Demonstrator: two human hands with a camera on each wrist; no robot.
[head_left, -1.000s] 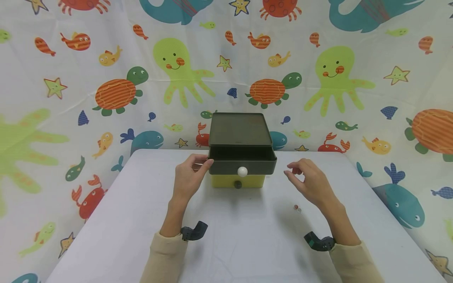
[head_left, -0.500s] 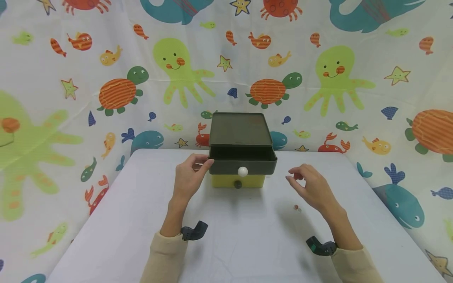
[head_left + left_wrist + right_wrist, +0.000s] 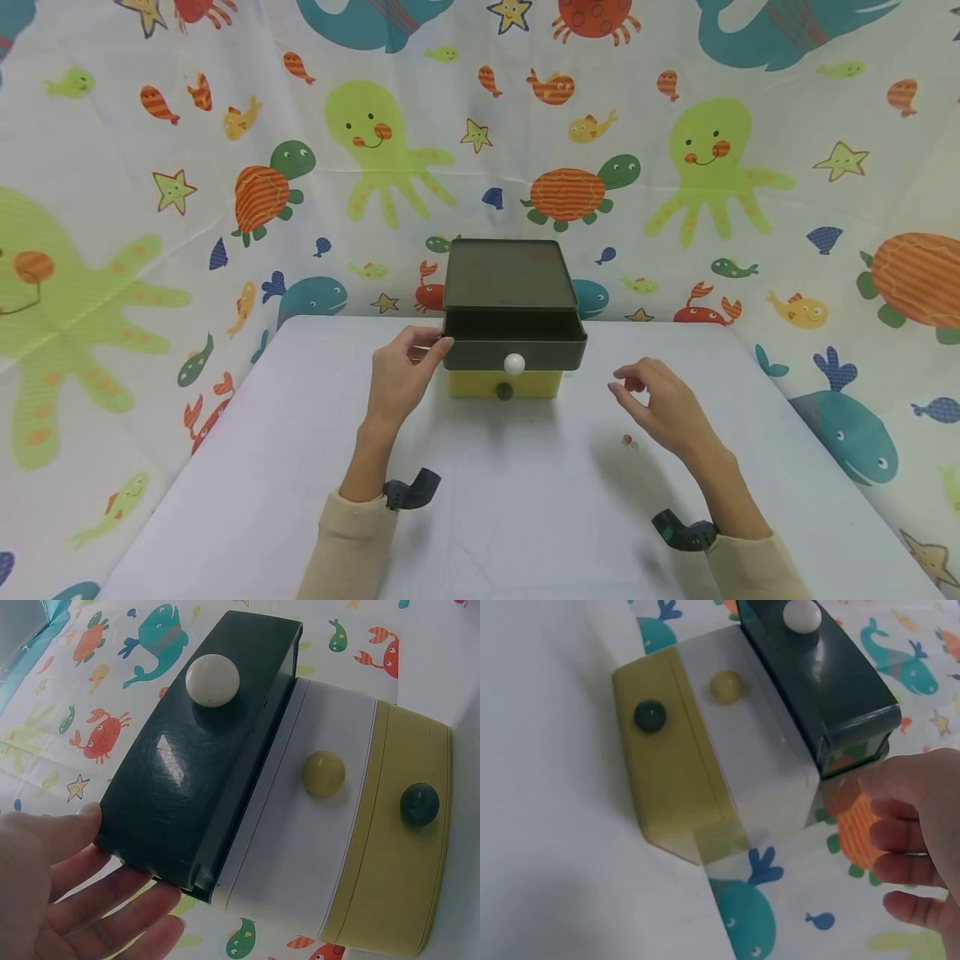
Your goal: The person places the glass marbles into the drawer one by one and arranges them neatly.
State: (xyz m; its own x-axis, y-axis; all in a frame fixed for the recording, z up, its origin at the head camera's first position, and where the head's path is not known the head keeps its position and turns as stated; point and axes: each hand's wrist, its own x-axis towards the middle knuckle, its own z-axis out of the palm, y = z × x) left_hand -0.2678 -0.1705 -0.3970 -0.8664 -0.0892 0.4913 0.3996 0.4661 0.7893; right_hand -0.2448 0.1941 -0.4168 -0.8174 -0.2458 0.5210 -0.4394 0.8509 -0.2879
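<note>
A small drawer chest [image 3: 510,275] stands on the table, with a dark green top tier over white and yellow tiers. Its dark green top drawer [image 3: 476,355] is pulled out and has a white round knob [image 3: 514,364]. My left hand [image 3: 397,375] holds that drawer by its left front corner, thumb at the front edge and fingertips along the side. To the right of the chest, my right hand [image 3: 663,408] hovers with loosely bent fingers, apart from the drawer, nothing visible in it. Two tiny pieces, one reddish [image 3: 627,439] and one whitish [image 3: 634,446], lie on the table below it.
The white table [image 3: 480,517] meets a sea-animal cloth [image 3: 480,167] right behind the chest. Below the drawer, the white tier has a yellow knob [image 3: 324,773] and the yellow tier a dark green knob [image 3: 419,804]. Both wrists carry a black camera.
My right hand has drifted slightly down and to the right, away from the drawer. My left hand and the chest have stayed put. The cloth at the far left has shifted.
</note>
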